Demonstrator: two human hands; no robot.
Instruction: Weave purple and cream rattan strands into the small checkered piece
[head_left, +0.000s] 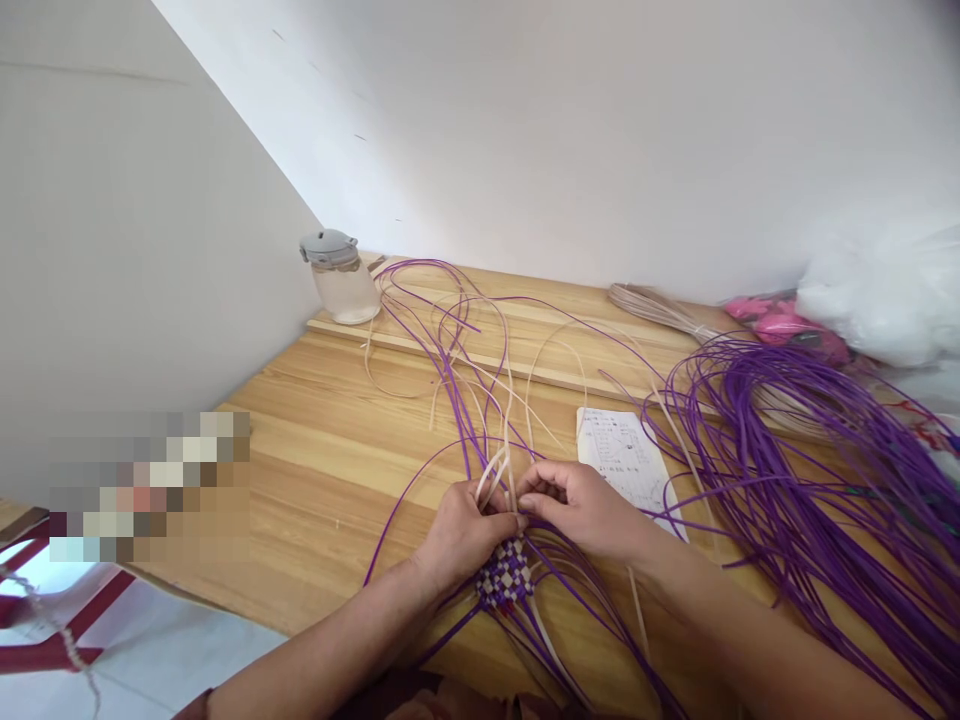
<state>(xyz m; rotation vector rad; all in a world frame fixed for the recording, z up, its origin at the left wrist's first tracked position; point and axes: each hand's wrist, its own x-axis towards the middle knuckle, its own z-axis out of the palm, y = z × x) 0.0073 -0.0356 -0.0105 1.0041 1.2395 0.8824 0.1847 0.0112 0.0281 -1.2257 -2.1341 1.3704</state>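
weave: your checkered patch (506, 578) sits at the near table (315, 470) edge, both hands together on it
left hand (461, 535): pinching the patch, keep it flat
right hand (577, 505): pinching a strip, snug it tight
counts: one jar (341, 278) far left, one notepad (622, 455), one purple bundle (810, 470) right

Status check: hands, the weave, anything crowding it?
Left hand and right hand pinching strips above checkered woven patch. Loose purple strips and notepad close right.

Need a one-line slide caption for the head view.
Both hands pinch purple and cream plastic strips above a small checkered woven patch on a wooden table.
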